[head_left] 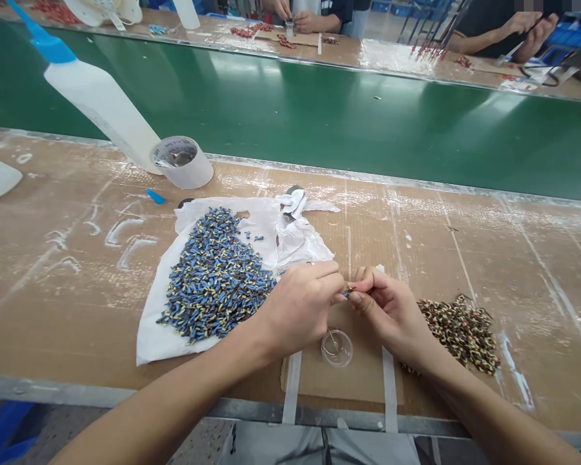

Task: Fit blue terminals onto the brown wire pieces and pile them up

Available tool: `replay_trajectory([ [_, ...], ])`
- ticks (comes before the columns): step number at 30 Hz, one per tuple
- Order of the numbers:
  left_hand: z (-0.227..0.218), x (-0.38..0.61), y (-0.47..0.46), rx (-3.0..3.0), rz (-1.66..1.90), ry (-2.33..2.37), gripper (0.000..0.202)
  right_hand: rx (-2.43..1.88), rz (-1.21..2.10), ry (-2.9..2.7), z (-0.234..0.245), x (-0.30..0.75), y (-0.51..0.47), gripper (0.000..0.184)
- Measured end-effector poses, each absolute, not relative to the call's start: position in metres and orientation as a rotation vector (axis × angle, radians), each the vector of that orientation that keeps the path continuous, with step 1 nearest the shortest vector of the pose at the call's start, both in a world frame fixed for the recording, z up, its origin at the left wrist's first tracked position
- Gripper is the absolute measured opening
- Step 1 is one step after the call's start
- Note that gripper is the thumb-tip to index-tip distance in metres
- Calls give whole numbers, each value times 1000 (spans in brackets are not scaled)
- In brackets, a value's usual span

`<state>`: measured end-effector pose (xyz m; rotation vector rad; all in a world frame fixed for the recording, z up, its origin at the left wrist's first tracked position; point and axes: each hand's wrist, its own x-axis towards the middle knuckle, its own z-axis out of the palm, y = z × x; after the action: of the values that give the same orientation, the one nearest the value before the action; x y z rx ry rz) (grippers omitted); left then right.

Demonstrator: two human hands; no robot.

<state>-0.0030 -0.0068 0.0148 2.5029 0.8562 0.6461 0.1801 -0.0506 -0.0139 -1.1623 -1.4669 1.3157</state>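
My left hand [300,307] and my right hand [390,310] meet fingertip to fingertip above a cardboard pad. Both are closed in a pinch at a tiny blue piece [346,293], mostly covered by the fingers. Under my left hand, a small clear cup [337,349] holds a thin stick [333,339], whose upper end reaches toward that hand. Left of my hands, a heap of small blue, yellow and dark pieces [217,278] lies on a white sheet [152,339]. Beside my right wrist spreads a pile of small dark, cream and reddish pieces [459,332].
A white squeeze bottle [101,103] with a blue nozzle leans by a tape roll [193,171]. A blue cap [155,196] and crumpled white paper [300,239] lie nearby. White tape strips edge the cardboard pad [358,381]. Beyond the green belt [290,116], other people's hands work.
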Motion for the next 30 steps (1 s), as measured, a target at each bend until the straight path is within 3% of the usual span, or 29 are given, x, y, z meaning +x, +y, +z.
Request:
replay_trajectory([
  [5, 13, -4, -6, 2531, 539, 857, 17, -1222, 1209, -1592, -16, 181, -51, 16],
  [14, 19, -6, 2, 2382, 662, 836, 11, -1240, 1268, -1414, 0, 186, -44, 11],
  [22, 12, -4, 3, 2373, 627, 833, 21, -1255, 1215, -1375, 1, 186, -44, 13],
  [30, 11, -3, 3, 2391, 709, 794, 24, -1257, 1400, -1221, 2, 192, -39, 16],
])
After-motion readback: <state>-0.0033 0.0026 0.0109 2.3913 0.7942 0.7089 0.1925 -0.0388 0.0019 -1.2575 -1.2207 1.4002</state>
